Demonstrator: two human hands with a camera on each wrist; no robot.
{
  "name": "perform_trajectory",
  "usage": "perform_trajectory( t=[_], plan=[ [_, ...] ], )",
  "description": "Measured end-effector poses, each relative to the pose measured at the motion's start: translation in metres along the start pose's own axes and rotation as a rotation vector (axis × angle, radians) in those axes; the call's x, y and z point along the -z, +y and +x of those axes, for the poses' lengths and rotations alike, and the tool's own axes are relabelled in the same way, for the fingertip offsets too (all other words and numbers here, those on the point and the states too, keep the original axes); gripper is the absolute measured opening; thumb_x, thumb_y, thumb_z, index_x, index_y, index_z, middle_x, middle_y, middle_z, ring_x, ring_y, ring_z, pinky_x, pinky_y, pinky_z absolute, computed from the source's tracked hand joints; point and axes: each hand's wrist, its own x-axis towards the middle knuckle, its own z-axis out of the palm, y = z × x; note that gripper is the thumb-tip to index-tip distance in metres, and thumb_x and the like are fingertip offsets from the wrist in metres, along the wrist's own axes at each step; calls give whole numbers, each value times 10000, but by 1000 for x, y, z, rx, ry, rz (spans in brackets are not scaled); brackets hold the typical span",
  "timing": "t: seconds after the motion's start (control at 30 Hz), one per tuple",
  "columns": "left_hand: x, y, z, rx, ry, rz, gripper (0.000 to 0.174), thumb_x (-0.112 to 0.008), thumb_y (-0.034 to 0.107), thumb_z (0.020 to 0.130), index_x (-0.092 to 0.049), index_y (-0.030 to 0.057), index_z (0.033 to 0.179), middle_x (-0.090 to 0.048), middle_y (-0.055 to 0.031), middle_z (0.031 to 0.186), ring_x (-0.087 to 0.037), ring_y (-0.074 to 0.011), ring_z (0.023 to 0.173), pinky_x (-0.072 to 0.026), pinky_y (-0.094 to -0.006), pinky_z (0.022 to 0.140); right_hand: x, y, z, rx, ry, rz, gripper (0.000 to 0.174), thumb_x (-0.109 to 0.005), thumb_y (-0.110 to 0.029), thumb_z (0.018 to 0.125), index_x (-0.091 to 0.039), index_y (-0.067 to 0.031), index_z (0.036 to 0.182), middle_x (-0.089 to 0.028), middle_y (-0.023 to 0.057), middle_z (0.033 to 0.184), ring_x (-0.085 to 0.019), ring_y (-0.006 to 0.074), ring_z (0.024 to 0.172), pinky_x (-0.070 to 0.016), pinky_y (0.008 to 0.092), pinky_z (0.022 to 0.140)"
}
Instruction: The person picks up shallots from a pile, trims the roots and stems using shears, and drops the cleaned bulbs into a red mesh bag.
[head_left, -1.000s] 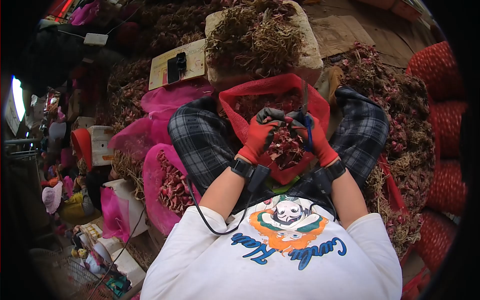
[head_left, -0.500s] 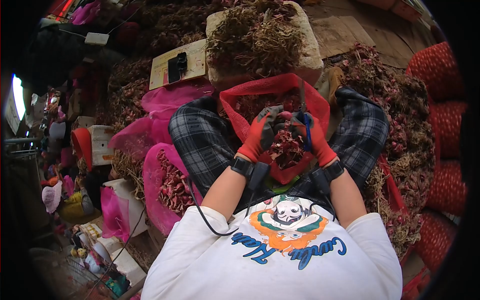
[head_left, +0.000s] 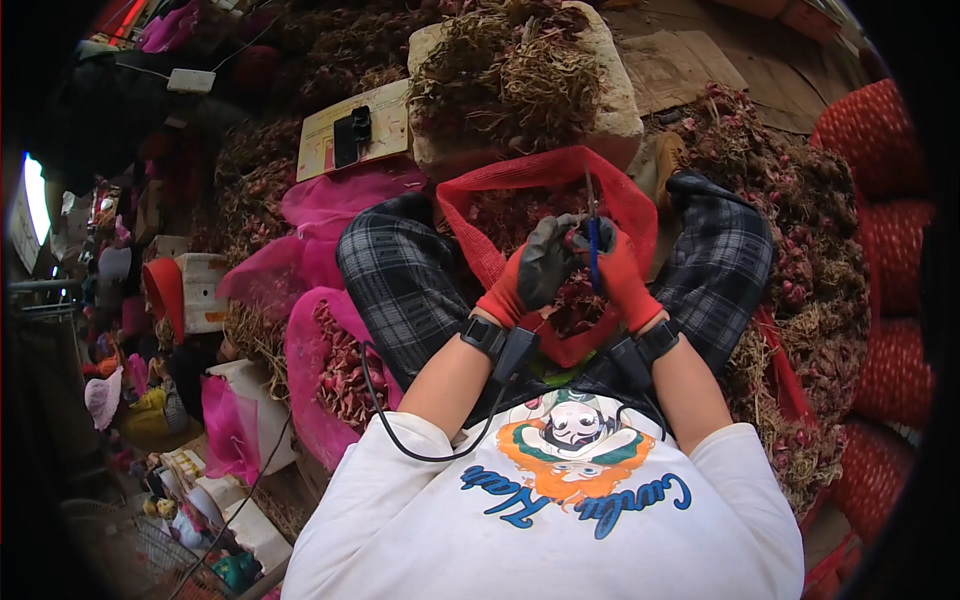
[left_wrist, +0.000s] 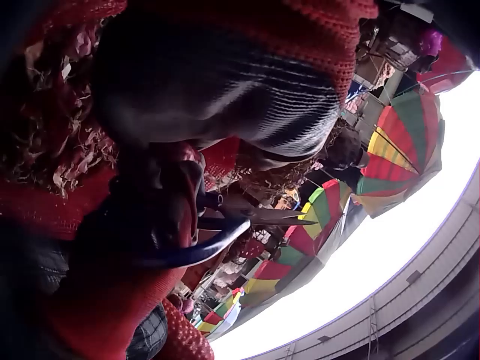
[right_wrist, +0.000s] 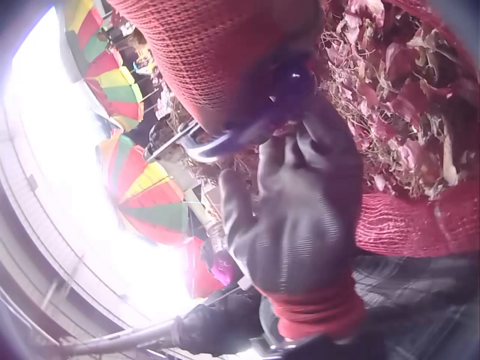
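Note:
Both hands wear red gloves with grey-coated palms and meet over a red mesh bag [head_left: 470, 215]. My left hand [head_left: 538, 268] pinches a small shallot [head_left: 573, 240], mostly hidden by the fingers. Close against those fingertips, my right hand [head_left: 622, 272] grips scissors with blue handles [head_left: 595, 255], their blades pointing away from the body. The scissors [left_wrist: 214, 244] also show in the left wrist view, below the left hand [left_wrist: 217, 90]. Dry reddish shallots and loose skins [right_wrist: 405, 90] lie inside the bag.
A pale foam box [head_left: 620, 120] topped with dried shallot bunches [head_left: 510, 75] stands beyond the bag. At the left are a phone [head_left: 346, 140] on a board and a pink net bag [head_left: 300, 330] of shallots. Heaped shallots [head_left: 800, 240] and full red sacks [head_left: 880, 260] line the right.
The shallot seen between the hands is now mostly covered. My left hand has shifted right and the right hand left, bringing them together. The scissors have swung leftward.

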Motion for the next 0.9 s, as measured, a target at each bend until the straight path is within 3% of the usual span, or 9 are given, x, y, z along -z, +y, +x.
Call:
perform_trajectory(
  t=[0.13, 0.3, 0.43, 0.5, 0.6, 0.7, 0.73, 0.8, 0.9],
  plan=[
    [28, 1, -4, 150, 281, 269, 431, -491, 282, 938, -424, 19, 1274, -533, -100, 1206, -576, -214, 1020, -463, -329, 888, 16, 1, 0, -199, -82, 602, 381, -688, -66, 738, -544, 1, 1084, -630, 81, 946, -620, 142, 793, -505, 265, 728],
    [21, 2, -3, 179, 310, 577, 303, -551, 94, 892, -523, 3, 1180, -591, -80, 1106, -590, -148, 953, -485, -276, 820, 15, 0, 2, -188, -35, 443, 324, -671, -31, 738, -575, 13, 1044, -634, 72, 932, -614, 134, 812, -506, 269, 733],
    [28, -9, -5, -48, 274, 907, 220, -574, 13, 852, -576, -9, 1070, -628, -50, 955, -580, -87, 894, -473, -234, 769, 15, 11, 4, -93, -54, 170, 330, -691, -49, 734, -585, 8, 1042, -637, 52, 930, -607, 118, 821, -495, 263, 738],
    [26, -9, -8, -108, 249, 1028, 205, -586, -2, 834, -583, -9, 1039, -636, -40, 904, -579, -76, 869, -465, -225, 755, 13, 9, 3, -134, -56, 171, 313, -693, -54, 741, -592, 1, 1032, -638, 43, 927, -603, 113, 829, -489, 259, 740],
    [27, -12, -8, -72, 305, 1071, 183, -571, 3, 829, -592, -6, 1010, -642, -47, 872, -599, -102, 833, -480, -252, 755, 12, 8, 3, -138, -46, 161, 293, -693, -65, 748, -601, -7, 1020, -641, 36, 920, -600, 112, 841, -484, 259, 741],
    [27, -5, -5, 201, 471, 411, 158, -557, 82, 864, -610, 23, 1001, -639, -45, 935, -604, -131, 867, -489, -285, 786, 11, -7, 1, -158, -105, 338, 288, -704, -89, 751, -604, -14, 1011, -637, 35, 933, -599, 111, 845, -480, 263, 745],
    [26, -1, -6, 50, 269, 892, 168, -543, 122, 883, -600, 37, 1016, -630, -43, 962, -599, -136, 891, -491, -292, 798, 11, -12, 0, -172, -136, 429, 289, -709, -99, 751, -605, -17, 1008, -635, 35, 940, -598, 111, 845, -479, 265, 748],
    [22, 8, -8, -289, -217, 1806, 197, -515, 203, 922, -581, 65, 1046, -612, -38, 1016, -589, -146, 938, -493, -307, 820, 4, -2, 0, -104, -104, 262, 277, -715, -109, 751, -605, -21, 989, -628, 41, 948, -598, 121, 850, -475, 277, 760],
    [9, -7, -5, 171, 223, -20, 210, -487, 253, 944, -566, 70, 1010, -566, 4, 881, -548, -85, 901, -475, -247, 765, 2, -1, 1, 146, -46, -176, 281, -718, -113, 748, -593, -20, 982, -618, 59, 941, -597, 146, 865, -468, 297, 784]
  ],
)
